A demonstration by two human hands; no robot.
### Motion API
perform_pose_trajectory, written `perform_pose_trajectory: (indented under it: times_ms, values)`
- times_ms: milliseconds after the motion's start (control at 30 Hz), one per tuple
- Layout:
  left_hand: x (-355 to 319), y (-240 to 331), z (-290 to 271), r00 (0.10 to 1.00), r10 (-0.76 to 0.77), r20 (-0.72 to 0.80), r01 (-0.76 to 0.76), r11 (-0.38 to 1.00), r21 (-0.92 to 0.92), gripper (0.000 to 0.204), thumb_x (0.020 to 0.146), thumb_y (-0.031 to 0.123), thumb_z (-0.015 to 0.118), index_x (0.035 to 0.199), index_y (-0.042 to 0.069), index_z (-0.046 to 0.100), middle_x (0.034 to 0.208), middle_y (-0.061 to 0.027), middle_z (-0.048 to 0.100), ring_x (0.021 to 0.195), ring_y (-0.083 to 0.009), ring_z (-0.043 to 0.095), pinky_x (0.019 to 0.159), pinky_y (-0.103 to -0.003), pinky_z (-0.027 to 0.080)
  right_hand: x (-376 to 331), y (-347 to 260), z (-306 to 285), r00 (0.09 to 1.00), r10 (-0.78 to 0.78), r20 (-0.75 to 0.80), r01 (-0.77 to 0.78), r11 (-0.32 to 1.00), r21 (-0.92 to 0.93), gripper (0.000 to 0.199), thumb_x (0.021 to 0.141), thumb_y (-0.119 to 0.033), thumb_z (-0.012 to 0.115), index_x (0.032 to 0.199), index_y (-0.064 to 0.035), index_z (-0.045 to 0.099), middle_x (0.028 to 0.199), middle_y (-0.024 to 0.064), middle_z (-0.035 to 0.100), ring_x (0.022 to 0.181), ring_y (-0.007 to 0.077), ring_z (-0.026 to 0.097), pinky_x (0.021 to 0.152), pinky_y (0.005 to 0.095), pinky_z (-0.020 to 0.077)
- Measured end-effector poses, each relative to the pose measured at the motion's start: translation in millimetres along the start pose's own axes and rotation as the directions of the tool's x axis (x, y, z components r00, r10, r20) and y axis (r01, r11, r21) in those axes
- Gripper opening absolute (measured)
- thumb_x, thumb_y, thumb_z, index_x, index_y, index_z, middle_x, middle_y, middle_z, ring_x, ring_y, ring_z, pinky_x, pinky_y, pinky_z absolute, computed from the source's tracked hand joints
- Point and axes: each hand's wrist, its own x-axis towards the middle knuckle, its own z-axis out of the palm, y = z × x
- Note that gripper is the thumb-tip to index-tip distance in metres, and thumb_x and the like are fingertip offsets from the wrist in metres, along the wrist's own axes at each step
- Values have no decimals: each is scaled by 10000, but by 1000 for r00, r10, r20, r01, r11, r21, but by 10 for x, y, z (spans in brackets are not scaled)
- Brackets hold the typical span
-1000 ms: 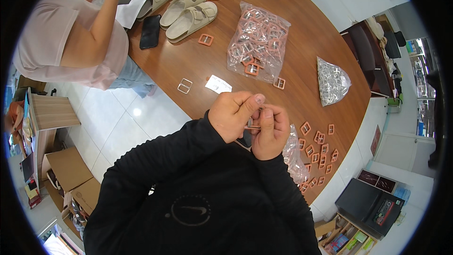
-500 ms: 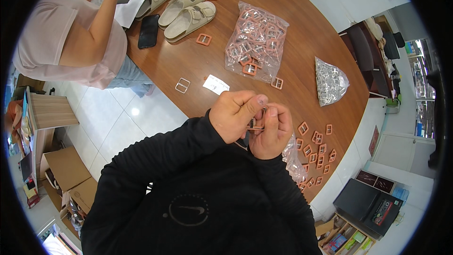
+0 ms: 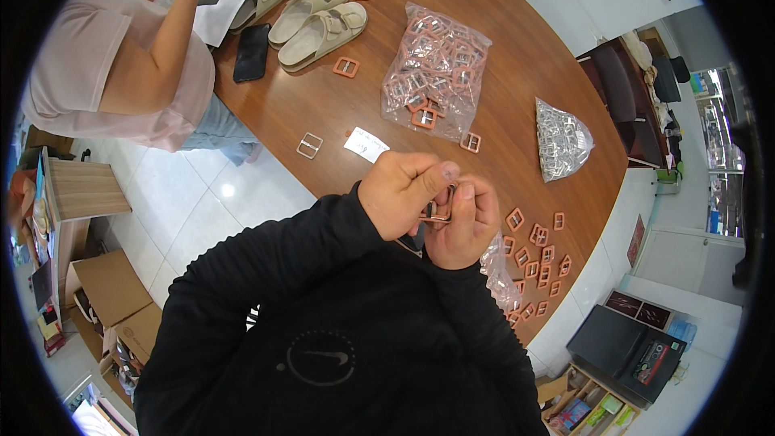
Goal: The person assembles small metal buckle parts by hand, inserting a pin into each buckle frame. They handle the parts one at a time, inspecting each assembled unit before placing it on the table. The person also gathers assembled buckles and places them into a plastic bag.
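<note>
The round wooden table [image 3: 500, 56] fills most of the room from where I stand, its brown top curving away. On it lies a clear bag of pink buckles [image 3: 436, 69], and further right a smaller clear bag of silvery metal parts [image 3: 563, 148]. A pair of beige sandals [image 3: 317, 23] sits at the far side beside a black phone [image 3: 251, 52], where another person in a pink top [image 3: 105, 73] leans over the table. Loose pink buckles [image 3: 539, 246] are scattered near the table's edge, just right of the hands.

The person in the black sweater holds both hands together above the table's near edge. The left hand [image 3: 401, 194] is curled tight, thumb and fingertips pinching a small buckle [image 3: 437, 210]. The right hand [image 3: 460, 222] closes on the same buckle from the other side. The buckle is a small square frame, pinkish with a metallic glint, mostly hidden by the fingers.
</note>
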Motion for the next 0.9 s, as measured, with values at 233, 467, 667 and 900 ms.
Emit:
perform_pose_trajectory:
  times_ms: [233, 467, 667, 900]
  values:
    - [39, 29, -15, 996, -70, 56, 73, 996, -48, 429, 991, 348, 536, 752, -1, 608, 576, -38, 565, 400, -87, 481, 373, -242, 381, -1, 37, -54, 994, -109, -11, 107, 985, -135, 185, 989, -137, 522, 1034, 38, 560, 806, 88, 595, 652, 79, 522, 581, 219, 444]
    - [160, 151, -52, 996, -43, 73, 37, 996, 82, 423, 975, 360, 567, 725, 23, 616, 572, -12, 553, 405, -66, 463, 373, -222, 359, -36, -31, -43, 998, -61, -12, 58, 988, -142, 199, 993, -177, 522, 1025, 19, 513, 852, 77, 599, 650, 59, 516, 570, 184, 430]
    - [237, 156, -243, 988, 29, 150, -72, 953, 295, 400, 958, 360, 597, 752, 21, 645, 588, -3, 571, 439, -66, 475, 403, -235, 372, 1, -340, -139, 927, 331, 179, -192, 825, -531, 271, 940, -224, 631, 1046, 20, 581, 853, 16, 575, 701, 59, 502, 652, 215, 429]
    - [245, 156, -249, 951, 22, 309, -165, 880, 446, 441, 994, 332, 535, 706, 5, 608, 547, -45, 579, 493, -115, 543, 512, -298, 455, 52, -390, -134, 815, 497, 297, -224, 743, -630, 163, 948, -169, 607, 960, -9, 634, 758, 19, 616, 648, 80, 552, 602, 241, 442]
